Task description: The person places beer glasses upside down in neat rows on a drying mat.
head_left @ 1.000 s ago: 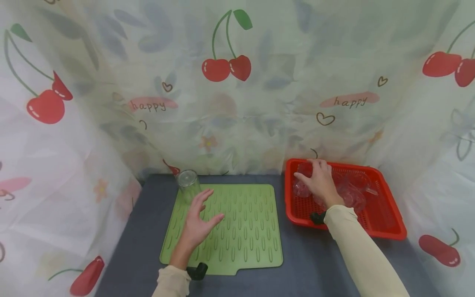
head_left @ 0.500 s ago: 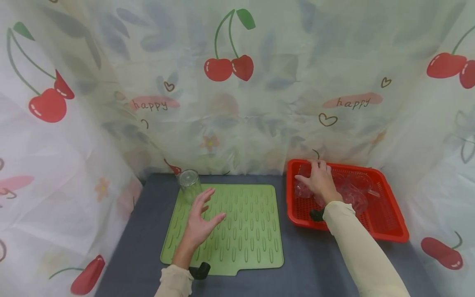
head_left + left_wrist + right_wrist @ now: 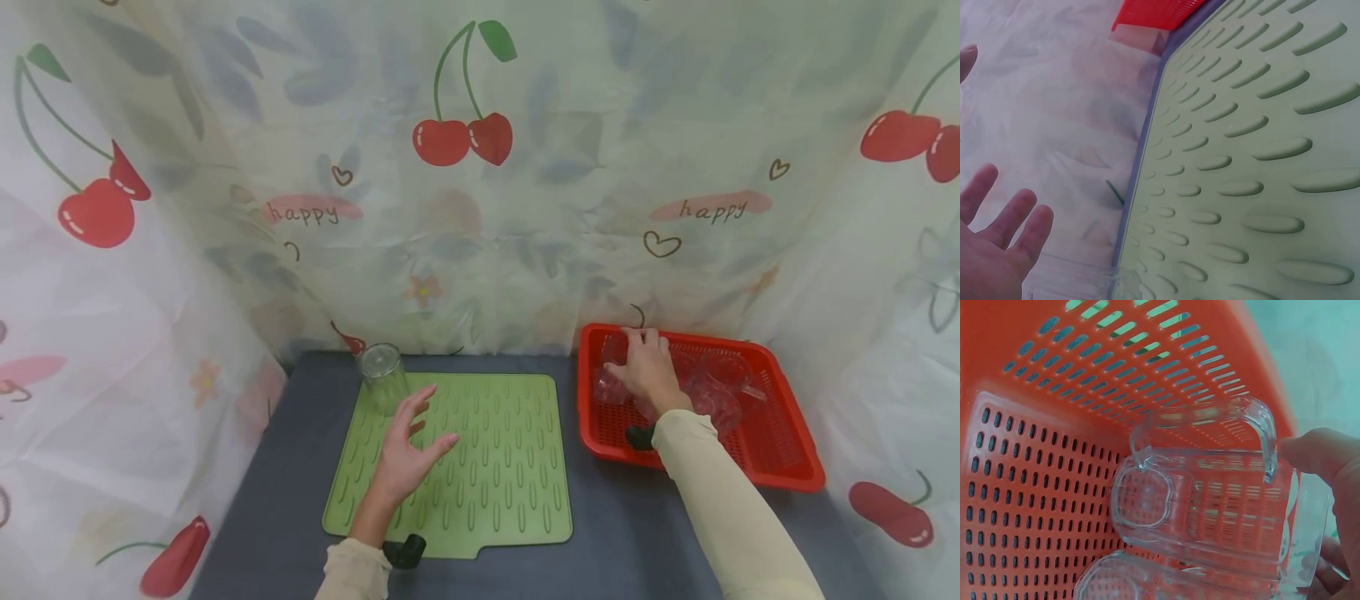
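Observation:
My right hand (image 3: pixel 651 371) reaches into the red basket (image 3: pixel 808 437) at the right. A clear glass mug (image 3: pixel 1235 500) lies on its side there, its handle (image 3: pixel 1200 414) facing up in the right wrist view. My thumb and fingers pinch it at the mouth end; the fingers show partly through the glass. Beside it lies a second clear glass (image 3: pixel 1109 584). My left hand (image 3: pixel 403 454) hovers over the green ribbed mat (image 3: pixel 510 467) with fingers spread, holding nothing. Just beyond it, a clear glass (image 3: pixel 382 383) stands upside down on the mat's far left corner.
More clear glassware (image 3: pixel 716 392) lies in the basket, right of my hand. A dark grey table (image 3: pixel 262 500) carries mat and basket. A cherry-printed curtain (image 3: pixel 480 250) encloses the back and both sides.
My right thumb has drawn in a little towards the fingers at the mug. The left hand has stayed almost still over the mat.

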Action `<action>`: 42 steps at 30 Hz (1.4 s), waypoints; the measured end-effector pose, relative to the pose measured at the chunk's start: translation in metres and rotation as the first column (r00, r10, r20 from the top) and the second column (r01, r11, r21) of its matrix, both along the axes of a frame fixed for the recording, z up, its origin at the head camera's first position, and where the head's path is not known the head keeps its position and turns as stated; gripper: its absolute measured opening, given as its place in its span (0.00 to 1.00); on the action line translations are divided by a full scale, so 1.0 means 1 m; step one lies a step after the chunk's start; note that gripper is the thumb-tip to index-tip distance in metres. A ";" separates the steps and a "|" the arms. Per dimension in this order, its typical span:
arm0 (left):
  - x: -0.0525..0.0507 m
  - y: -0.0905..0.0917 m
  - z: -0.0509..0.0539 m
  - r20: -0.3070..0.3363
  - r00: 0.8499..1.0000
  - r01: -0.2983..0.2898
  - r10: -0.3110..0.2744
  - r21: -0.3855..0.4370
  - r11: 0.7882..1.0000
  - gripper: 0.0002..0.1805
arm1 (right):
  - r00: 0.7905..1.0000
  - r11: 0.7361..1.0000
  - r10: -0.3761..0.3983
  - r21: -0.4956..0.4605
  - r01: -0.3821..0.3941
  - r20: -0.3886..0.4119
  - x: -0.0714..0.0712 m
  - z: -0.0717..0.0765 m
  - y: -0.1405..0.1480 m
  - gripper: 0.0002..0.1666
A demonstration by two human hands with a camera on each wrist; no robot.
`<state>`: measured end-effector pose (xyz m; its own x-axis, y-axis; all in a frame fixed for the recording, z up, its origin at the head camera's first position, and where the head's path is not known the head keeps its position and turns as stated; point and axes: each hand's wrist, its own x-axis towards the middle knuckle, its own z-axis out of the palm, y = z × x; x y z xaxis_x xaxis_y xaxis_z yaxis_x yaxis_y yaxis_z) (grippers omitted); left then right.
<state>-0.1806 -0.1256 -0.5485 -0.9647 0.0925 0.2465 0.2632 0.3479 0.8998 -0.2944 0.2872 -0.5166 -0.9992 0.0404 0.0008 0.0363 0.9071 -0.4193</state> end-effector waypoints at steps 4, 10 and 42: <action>0.000 0.000 -0.002 0.011 1.000 0.005 -0.005 0.009 1.000 0.42 | 0.999 0.999 0.004 0.036 -0.005 0.035 0.000 0.002 0.000 0.50; 0.002 0.001 -0.001 0.028 0.999 0.020 -0.020 0.003 1.000 0.42 | 0.993 0.999 0.040 -0.014 -0.039 0.111 0.000 0.005 -0.002 0.50; 0.004 0.001 0.003 0.045 0.998 0.033 -0.034 0.021 0.999 0.42 | 0.999 0.996 0.041 -0.078 -0.042 -0.018 0.035 0.049 0.003 0.51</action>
